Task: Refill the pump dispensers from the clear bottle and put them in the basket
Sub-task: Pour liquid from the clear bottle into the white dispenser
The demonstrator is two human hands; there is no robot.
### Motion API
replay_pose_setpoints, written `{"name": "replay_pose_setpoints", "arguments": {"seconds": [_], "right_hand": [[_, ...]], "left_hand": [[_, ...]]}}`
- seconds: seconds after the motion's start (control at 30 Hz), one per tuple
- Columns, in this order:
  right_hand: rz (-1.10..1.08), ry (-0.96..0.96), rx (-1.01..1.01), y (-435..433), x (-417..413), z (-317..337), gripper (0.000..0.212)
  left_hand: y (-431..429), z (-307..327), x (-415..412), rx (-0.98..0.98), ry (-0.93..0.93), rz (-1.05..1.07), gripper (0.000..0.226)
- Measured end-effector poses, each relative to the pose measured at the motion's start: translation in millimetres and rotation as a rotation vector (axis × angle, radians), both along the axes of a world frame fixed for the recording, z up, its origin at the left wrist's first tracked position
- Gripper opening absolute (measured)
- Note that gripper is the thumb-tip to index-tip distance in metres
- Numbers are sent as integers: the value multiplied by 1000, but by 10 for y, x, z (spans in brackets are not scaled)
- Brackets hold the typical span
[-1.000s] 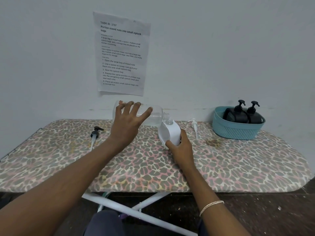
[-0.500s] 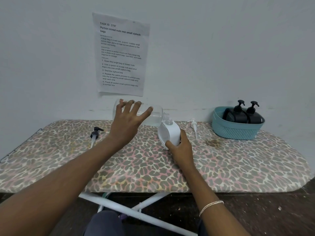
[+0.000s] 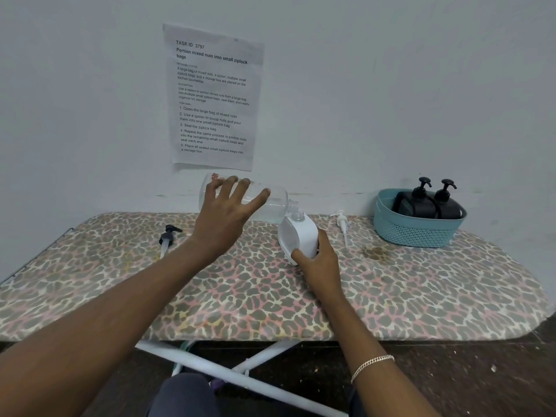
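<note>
Found only slight change. Noted the base end of the clear bottle [image 3: 276, 203], at centre frame, lifted a little toward the lower edge of the paper sheet [image 3: 213, 97] above. Judged the tilt marginally steeper, neck end down toward the white dispenser [image 3: 301, 239]. Logged the fingertips of the left hand [image 3: 222, 221] shifted a touch up and right on the bottle wall. Could not tell any change in liquid level

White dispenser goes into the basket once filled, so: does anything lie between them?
Yes. A loose white pump lies on the board between the white dispenser and the basket, and two black dispensers already sit inside it.
</note>
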State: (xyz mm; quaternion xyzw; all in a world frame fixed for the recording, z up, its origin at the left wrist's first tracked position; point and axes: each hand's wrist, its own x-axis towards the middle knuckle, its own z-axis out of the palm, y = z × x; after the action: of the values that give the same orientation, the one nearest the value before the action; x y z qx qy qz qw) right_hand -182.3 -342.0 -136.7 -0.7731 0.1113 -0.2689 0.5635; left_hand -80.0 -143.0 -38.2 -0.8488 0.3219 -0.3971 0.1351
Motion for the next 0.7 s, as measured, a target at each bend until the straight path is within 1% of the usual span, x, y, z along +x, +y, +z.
{"name": "replay_pose_setpoints", "arguments": {"seconds": [0.17,0.7], "right_hand": [[-1,11,16,-9,-1,-7,63],[9,16,28,15,-21,17,65]], "left_hand": [[-5,10,4,11,-9,1,87],[-2,50,-2,24,8,-10,88]]}}
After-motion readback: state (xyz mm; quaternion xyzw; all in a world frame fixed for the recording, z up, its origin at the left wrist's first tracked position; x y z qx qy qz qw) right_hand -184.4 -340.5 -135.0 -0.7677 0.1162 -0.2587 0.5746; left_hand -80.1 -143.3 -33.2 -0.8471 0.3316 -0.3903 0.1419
